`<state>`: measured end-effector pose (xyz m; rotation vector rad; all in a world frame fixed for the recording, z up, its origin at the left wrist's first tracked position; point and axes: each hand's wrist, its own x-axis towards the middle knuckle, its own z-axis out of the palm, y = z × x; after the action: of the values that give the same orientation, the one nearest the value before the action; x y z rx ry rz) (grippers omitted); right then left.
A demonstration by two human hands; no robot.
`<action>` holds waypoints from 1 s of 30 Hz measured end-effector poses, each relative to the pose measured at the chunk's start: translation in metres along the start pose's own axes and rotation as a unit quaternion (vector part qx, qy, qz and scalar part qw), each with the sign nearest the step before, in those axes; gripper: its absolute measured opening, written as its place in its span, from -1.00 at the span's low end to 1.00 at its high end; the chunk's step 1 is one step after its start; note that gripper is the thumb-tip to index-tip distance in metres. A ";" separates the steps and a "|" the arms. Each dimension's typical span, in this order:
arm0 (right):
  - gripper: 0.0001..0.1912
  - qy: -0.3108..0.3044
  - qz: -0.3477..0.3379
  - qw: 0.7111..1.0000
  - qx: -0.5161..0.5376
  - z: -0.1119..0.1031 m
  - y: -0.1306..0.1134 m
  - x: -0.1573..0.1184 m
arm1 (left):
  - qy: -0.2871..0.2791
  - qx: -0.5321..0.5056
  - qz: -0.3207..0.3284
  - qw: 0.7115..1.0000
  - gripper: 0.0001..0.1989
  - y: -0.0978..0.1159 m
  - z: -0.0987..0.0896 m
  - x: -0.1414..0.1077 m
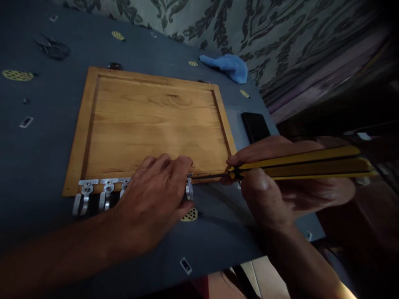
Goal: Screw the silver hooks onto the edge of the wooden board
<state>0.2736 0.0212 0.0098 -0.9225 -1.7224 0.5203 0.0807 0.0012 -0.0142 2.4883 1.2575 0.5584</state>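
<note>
A framed wooden board (156, 120) lies flat on the blue table cover, with metal hooks (87, 191) along its near edge. My left hand (156, 199) rests over that edge, fingers curled on the wood, thumb and forefinger closed around a metal hook (190, 190) at its right. It covers part of the hook row. In my right hand (274, 195) is a screwdriver (305, 164) with a yellow and black handle. Its shaft points left along the near edge, and its tip meets the hook beside my left hand. The exact contact with a screw is too small to make out.
Behind the board lies a blue cloth (232, 66), and right of it a black phone (255, 126). Small dark metal parts (115, 66) sit by the far edge. A dark tool, perhaps pliers (52, 47), is at the far left. Patterned wallpaper (193, 20) rises behind.
</note>
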 end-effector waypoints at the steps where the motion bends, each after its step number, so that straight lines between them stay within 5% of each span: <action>1: -0.88 0.012 -0.014 1.000 0.009 0.001 0.001 0.000 | -0.001 0.002 -0.001 1.000 -0.55 0.000 0.000 0.000; 9: -0.84 0.049 -0.091 0.994 -0.039 0.004 0.004 -0.001 | 0.007 0.006 0.003 1.000 -0.51 0.001 0.002 -0.001; 19: -0.93 -0.028 0.001 0.999 -0.027 0.002 -0.004 -0.003 | -0.005 0.001 -0.002 1.000 -0.54 0.000 0.002 -0.002; 30: -0.83 -0.140 -0.010 0.990 0.029 -0.007 -0.007 0.009 | -0.006 -0.008 -0.010 1.000 -0.57 0.000 0.001 -0.001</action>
<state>0.2767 0.0229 0.0226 -0.8180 -1.9554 0.7100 0.0805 0.0007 -0.0153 2.4605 1.2666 0.5470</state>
